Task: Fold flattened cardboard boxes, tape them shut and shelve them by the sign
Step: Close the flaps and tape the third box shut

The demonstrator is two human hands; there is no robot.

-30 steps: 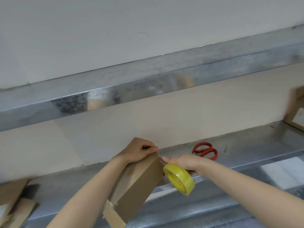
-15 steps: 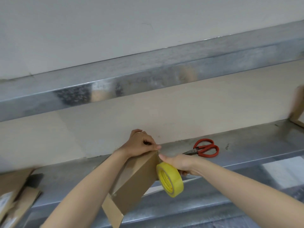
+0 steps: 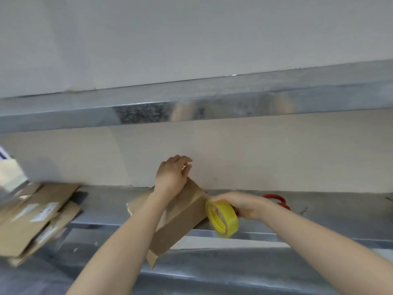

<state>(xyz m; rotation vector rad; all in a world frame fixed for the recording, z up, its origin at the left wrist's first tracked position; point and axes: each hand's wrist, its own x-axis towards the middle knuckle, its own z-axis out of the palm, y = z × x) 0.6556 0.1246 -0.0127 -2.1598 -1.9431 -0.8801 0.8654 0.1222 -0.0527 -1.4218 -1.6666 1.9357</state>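
Head view. Since half a second back, the left hand (image 3: pixel 171 177) has let go of its pinch on the far edge of the cardboard box (image 3: pixel 180 218). Its fingers are now spread and lifted, and only the heel of the palm rests on the box top. The right hand (image 3: pixel 243 204) keeps its fingers wrapped round the yellow tape roll (image 3: pixel 222 219), held against the box's right far corner. The view has swung left, bringing more of the flattened cardboard stack (image 3: pixel 32 218) into frame.

Position: the box lies tilted across the front edge of the metal shelf (image 3: pixel 329 213), far end up. The red-handled scissors (image 3: pixel 278 202) lie on the shelf just behind the right hand, partly hidden.

Progress (judgement): one box is folded to shape and the far end is being taped. A flap (image 3: pixel 152 259) at the near end hangs unsealed. Cutting the tape, closing the near end and shelving are still to do, and the flat stack is not yet folded.

Writing: dark print on the roll's side is blurred. The white labels (image 3: pixel 43 211) on the flat stack are unreadable. A white sheet (image 3: pixel 7 165) at the far left edge shows a blue mark, also illegible.
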